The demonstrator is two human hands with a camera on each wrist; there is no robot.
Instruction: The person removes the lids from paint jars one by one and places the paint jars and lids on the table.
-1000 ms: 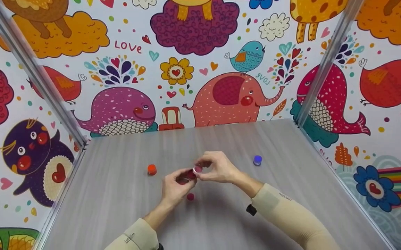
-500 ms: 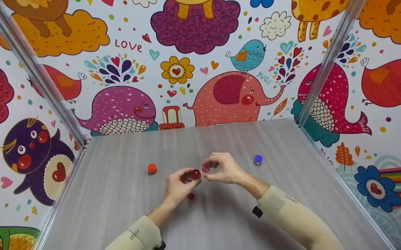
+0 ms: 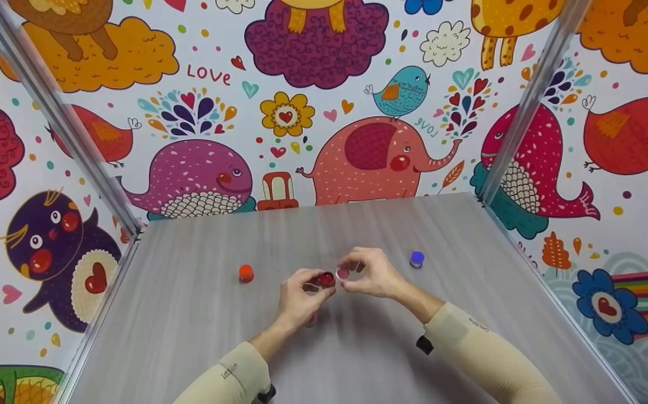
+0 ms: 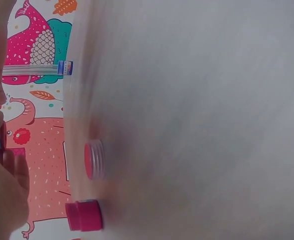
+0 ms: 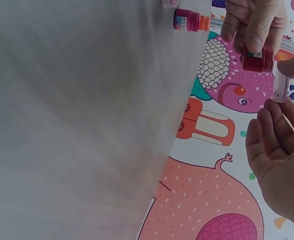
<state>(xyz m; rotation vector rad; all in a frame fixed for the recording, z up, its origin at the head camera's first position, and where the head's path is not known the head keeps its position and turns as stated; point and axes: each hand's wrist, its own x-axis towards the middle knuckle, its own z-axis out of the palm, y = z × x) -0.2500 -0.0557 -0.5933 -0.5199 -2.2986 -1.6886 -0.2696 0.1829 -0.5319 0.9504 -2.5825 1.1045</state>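
My left hand [image 3: 299,298] grips a small dark red paint jar [image 5: 254,61], its lidless mouth tilted toward the right hand in the head view. Thumb and fingers of my right hand [image 3: 378,275] pinch a clear ridged lid [image 5: 280,86] by its edge. The lid, pinkish in the head view, is just apart from the jar's mouth. Below the left hand, partly hidden by it in the head view, a red-faced piece with a ridged clear side [image 4: 94,160], like another lid, lies on the table.
A jar with an orange-red top [image 3: 246,274] stands on the grey table [image 3: 189,336] at the left. Farther right stands a jar with a blue top [image 3: 417,259]. Printed walls with metal corner posts [image 3: 503,123] enclose the table.
Both hands have shifted right. The right hand has drawn the lid off the jar's mouth, opening a small gap. The left hand now covers part of the red-faced piece on the table.
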